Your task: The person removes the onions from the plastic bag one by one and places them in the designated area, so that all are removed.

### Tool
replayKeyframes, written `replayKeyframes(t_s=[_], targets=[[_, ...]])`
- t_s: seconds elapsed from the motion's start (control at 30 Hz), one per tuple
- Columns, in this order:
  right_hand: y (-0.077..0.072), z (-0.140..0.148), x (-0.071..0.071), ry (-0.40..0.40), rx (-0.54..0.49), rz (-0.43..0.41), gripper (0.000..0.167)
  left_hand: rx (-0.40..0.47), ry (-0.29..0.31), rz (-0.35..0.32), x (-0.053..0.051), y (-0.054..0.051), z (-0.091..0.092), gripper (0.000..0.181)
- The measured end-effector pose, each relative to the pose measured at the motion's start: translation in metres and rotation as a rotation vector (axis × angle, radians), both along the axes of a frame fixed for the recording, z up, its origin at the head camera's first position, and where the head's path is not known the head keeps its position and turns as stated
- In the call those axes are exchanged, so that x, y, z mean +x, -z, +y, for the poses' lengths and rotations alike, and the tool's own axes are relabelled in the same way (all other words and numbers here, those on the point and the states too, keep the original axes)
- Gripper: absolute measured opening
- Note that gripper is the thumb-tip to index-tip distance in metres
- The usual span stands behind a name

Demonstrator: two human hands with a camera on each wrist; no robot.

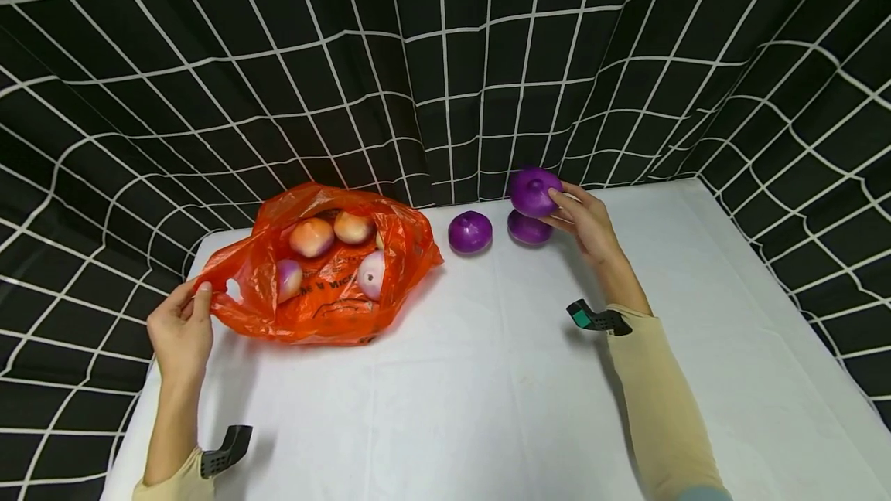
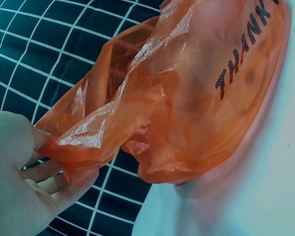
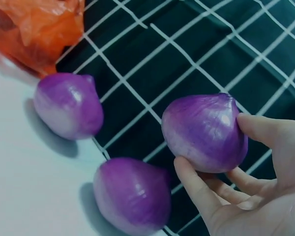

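My left hand (image 1: pixel 182 331) pinches the handle edge of an orange-red plastic bag (image 1: pixel 327 331) and pulls it out to the left. The bag's mouth gapes, and inside lie several onions, among them an orange-brown onion (image 1: pixel 311 238) and a pale pink onion (image 1: pixel 372 275). Raised above the table at the back, a purple onion (image 3: pixel 205 132) is held between the thumb and fingers of my right hand (image 1: pixel 587 226). Below it a second purple onion (image 1: pixel 529 229) sits on the table. Another purple onion (image 1: pixel 469 233) rests between that one and the bag.
A white cloth covers the table (image 1: pixel 445 393). Black curtains with a white grid (image 1: pixel 452 60) stand close behind the bag and onions, and along both sides. Each wrist wears a small black camera mount (image 1: pixel 599 319).
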State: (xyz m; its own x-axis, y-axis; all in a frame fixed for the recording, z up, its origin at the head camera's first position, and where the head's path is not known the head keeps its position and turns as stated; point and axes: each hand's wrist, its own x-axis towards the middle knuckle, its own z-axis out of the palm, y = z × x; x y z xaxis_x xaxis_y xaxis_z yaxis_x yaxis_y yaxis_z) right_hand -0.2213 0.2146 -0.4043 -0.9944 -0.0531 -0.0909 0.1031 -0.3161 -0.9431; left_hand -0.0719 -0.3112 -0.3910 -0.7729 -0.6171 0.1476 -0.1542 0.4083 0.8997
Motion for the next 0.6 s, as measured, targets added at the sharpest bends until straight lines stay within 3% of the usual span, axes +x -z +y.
replayKeyframes(t_s=[0.4,0.6], targets=[[0.005,0.025,0.001,0.044,-0.03,-0.028,0.061,-0.029,0.002,-0.011,0.001,-0.001,0.0,0.035],[0.012,0.04,0.004,0.059,-0.062,-0.031,0.044,-0.015,0.001,-0.024,0.002,-0.001,0.0,0.036]])
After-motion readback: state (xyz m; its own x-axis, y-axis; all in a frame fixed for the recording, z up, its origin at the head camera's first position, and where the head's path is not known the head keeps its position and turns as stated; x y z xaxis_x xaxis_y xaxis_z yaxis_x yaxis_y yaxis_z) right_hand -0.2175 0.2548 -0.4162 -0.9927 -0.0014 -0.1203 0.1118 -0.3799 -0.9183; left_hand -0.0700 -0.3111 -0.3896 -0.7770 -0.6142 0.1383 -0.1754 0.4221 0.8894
